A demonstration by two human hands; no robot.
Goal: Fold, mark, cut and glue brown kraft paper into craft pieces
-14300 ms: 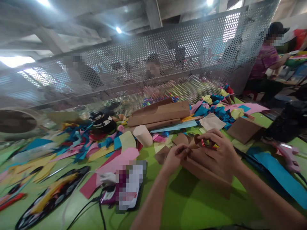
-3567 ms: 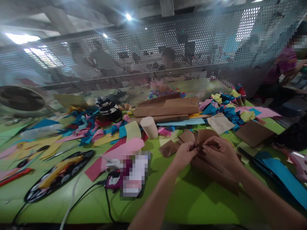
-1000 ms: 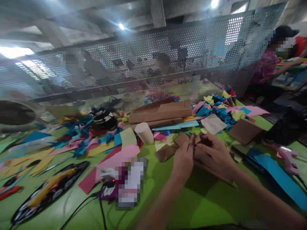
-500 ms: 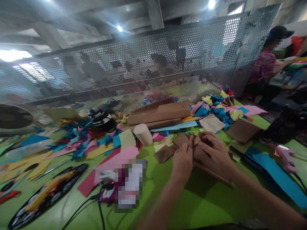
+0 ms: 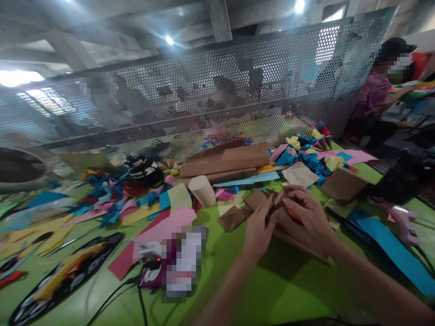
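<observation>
Brown paper [image 5: 287, 225] stands partly raised over the green table, held between my two hands. My left hand [image 5: 258, 230] is closed on its left side, fingers pressed together at a fold. From the right, my right hand [image 5: 306, 219] pinches the same paper near its upper part. A small red bit [image 5: 295, 216] shows beside the right fingers; its kind cannot be made out. Smaller brown paper pieces [image 5: 232, 219] lie just left of my left hand. The fingers hide part of the fold.
A pink glue gun [image 5: 403, 222] and blue paper [image 5: 401, 253] lie to the right. Left are a phone [image 5: 185, 265], a power strip with cables [image 5: 151, 274] and a black tray [image 5: 64, 283]. A white roll [image 5: 203, 191] and stacked brown paper [image 5: 227, 160] stand behind, before a perforated metal screen [image 5: 190, 99].
The left fingers have drawn down slightly and now pinch the paper instead of pointing along it. The right fingers have shifted, and the red bit has come into view.
</observation>
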